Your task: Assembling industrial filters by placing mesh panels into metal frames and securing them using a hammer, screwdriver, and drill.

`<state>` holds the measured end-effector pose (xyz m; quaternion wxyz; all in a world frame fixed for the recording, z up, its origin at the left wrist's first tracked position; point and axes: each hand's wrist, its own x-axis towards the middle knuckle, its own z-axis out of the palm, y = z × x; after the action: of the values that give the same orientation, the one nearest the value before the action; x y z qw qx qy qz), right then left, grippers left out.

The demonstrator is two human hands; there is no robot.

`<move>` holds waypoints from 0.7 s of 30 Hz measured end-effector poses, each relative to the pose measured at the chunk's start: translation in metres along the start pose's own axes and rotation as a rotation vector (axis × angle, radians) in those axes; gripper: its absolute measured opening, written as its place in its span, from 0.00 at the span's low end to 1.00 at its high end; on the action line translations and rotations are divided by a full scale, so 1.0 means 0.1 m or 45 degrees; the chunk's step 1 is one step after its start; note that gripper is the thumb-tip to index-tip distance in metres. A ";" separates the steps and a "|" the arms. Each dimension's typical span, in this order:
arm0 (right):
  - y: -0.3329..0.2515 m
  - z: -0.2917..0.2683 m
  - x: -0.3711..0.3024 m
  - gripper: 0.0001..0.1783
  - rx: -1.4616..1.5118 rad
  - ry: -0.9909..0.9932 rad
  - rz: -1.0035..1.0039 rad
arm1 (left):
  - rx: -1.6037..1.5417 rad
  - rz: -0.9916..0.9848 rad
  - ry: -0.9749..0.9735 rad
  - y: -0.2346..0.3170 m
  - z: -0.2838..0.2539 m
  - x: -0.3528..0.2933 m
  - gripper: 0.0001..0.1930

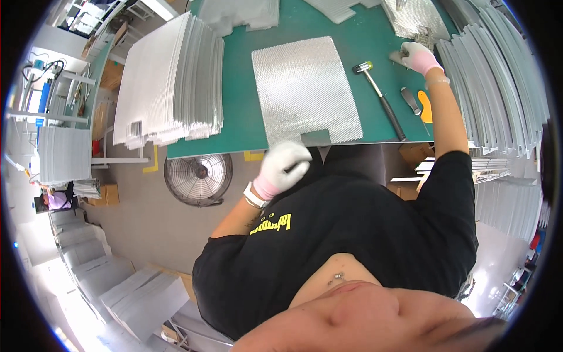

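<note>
A silver metal honeycomb-textured sheet (308,88) lies flat on the green table, with a notch in its near edge. My left hand (285,167), in a white glove with a pink cuff, is loosely curled just off that near edge; nothing shows in its fingers. Far to the right, my gloved right hand (421,57) has its fingers closed beside a small piece of mesh (424,39). A small grey flat thing pokes out at its left side, too hidden to name. Between the sheet and my right arm lie a mallet (380,97), a grey-handled tool (411,101) and a yellow scraper (425,107).
A tall stack of white-grey panels (170,82) stands on the table's left. Another row of panels (489,76) lines the right side. More silver sheets (410,19) lie at the far edge. A round floor fan (198,179) sits below the table's near left edge.
</note>
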<state>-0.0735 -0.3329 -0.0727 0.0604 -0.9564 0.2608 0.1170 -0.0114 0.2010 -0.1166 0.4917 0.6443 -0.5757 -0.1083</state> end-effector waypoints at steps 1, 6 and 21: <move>-0.33 -0.05 -0.23 0.20 0.092 0.234 -0.062 | -0.243 -0.412 -0.153 0.04 0.09 -0.13 0.11; -1.76 0.38 -1.68 0.19 1.117 0.100 -0.680 | -1.438 -1.347 0.777 -0.28 0.79 -0.46 0.23; -2.59 2.22 -2.39 0.18 2.429 -0.482 -0.311 | -1.724 -1.145 0.810 -0.38 0.77 -0.49 0.13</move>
<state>-0.1835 0.0439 -0.2117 0.8606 -0.4921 0.1312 0.0016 -0.0568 0.1977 -0.2042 0.8168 0.3794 0.0860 -0.4260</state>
